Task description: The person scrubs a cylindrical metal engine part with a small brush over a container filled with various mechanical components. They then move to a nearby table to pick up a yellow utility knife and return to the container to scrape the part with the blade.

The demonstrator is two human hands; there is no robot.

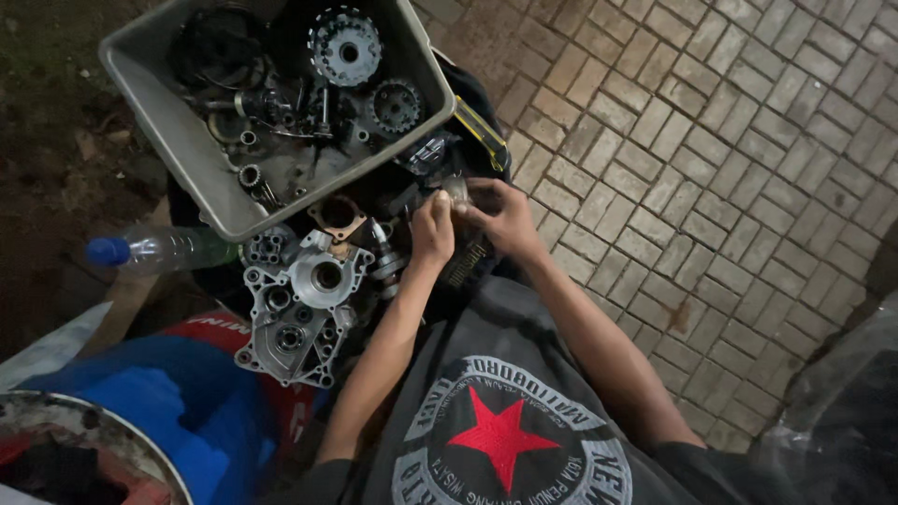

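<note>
My left hand (432,229) and my right hand (500,220) meet over a small metal engine part (456,192), both gripping it between the fingers. The part is mostly hidden by my fingers. Just left of my hands lies a silver engine crankcase half (299,313) with round bearing holes. A dark cloth or bag (468,122) lies under the parts in front of me.
A grey plastic tub (178,140) at the top left holds gears, sprockets and greasy parts. A clear bottle with a blue cap (154,250) lies at the left. A blue and red container (187,402) and a round rim sit at the lower left. Brick paving (711,168) covers the right.
</note>
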